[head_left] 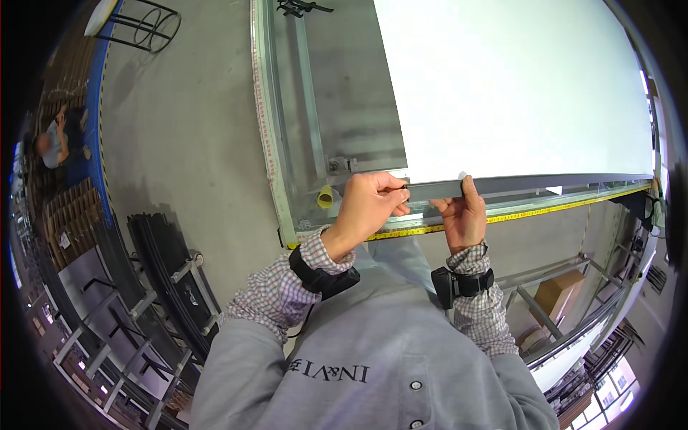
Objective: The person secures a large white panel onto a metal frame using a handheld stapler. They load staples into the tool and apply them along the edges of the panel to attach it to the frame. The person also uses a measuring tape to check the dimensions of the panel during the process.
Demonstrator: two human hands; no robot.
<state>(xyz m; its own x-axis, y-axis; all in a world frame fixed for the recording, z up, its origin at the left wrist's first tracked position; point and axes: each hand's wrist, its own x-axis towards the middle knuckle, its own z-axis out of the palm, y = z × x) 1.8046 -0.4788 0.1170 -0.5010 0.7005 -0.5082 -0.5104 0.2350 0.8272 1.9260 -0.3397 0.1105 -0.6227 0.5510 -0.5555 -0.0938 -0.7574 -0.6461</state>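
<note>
A large white sheet [523, 86] lies over a glass-topped table, with a flat dark grey bar [436, 190] along its near edge. My left hand [368, 208] is at the bar's left end, thumb and fingertips pinched together on a small black piece [407, 188], partly hidden by the fingers. To its right, my right hand [464, 216] grips the bar, thumb on top and fingers below it. The bar runs on rightward, beyond my right hand, to the sheet's far right corner.
A yellow measuring tape [527, 211] follows the table's near edge; another scale lines its left rail [264, 118]. A yellow tube [325, 196] shows near the corner. Black profiles [168, 269] stand on a rack at left. A stool [147, 27] and a seated person [56, 143] are farther off.
</note>
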